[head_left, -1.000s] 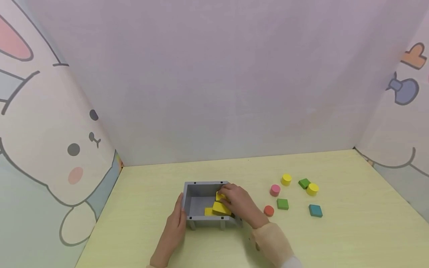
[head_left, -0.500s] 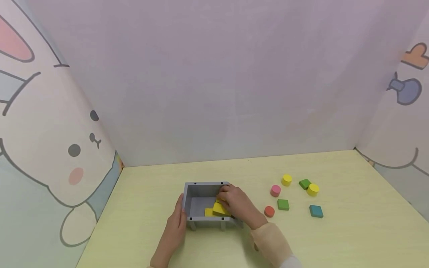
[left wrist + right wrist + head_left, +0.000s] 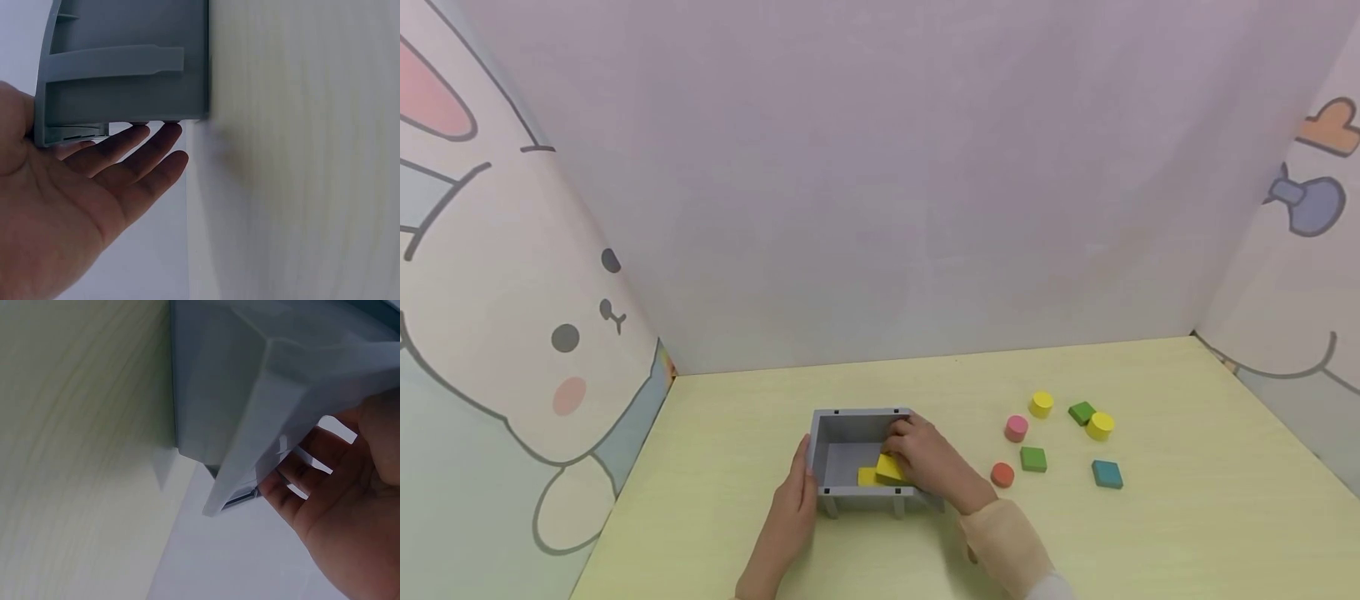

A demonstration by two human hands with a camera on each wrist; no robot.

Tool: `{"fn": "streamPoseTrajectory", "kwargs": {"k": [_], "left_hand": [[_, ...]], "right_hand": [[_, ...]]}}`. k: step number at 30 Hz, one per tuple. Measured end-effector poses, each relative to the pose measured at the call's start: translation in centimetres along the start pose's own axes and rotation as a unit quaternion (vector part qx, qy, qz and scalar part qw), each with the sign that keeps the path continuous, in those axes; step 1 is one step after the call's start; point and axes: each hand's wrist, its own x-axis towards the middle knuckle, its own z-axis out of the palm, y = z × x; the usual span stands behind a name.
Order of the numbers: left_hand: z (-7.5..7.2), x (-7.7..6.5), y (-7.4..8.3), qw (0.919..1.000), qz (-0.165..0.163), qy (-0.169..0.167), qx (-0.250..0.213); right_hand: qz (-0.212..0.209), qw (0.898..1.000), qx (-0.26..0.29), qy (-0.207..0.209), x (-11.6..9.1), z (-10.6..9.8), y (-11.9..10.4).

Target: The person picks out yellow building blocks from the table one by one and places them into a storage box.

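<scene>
A grey box [image 3: 862, 491], open at the top, stands on the table between both hands. My left hand [image 3: 792, 500] rests along its left wall; in the left wrist view the fairly straight fingers [image 3: 134, 156] touch the grey wall. My right hand [image 3: 928, 458] reaches over the right end, fingers curled down inside around a yellow block that they mostly hide. Just in front of these fingers a yellow block [image 3: 889, 471] lies tilted, partly over a flat yellow block [image 3: 867, 477]. In the right wrist view the box's slanting edge [image 3: 250, 425] hides some fingertips.
Right of the box lie a red cylinder [image 3: 1002, 475], a pink cylinder [image 3: 1017, 428], two yellow cylinders [image 3: 1041, 405], two green blocks [image 3: 1033, 459] and a teal block [image 3: 1107, 474]. A pale curtain [image 3: 925, 208] closes off the table's back edge.
My right hand's fingers have shifted slightly inside the box, and the yellow piece seen under them one second ago is now covered. The left hand and box stay in place.
</scene>
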Motion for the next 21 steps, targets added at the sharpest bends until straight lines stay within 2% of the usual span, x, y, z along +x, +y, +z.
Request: {"fn": "streamPoseTrajectory", "kwargs": {"k": [9,21], "left_hand": [[-0.12,0.03,0.16,1.0,-0.002,-0.003,0.003],[-0.01,0.12,0.06,1.0,-0.007,-0.002,0.006]], "right_hand": [[0.033,0.998,0.009,-0.043,-0.08,-0.13,-0.16],[0.025,0.999,0.037,-0.02,-0.22,-0.24,0.13]]}}
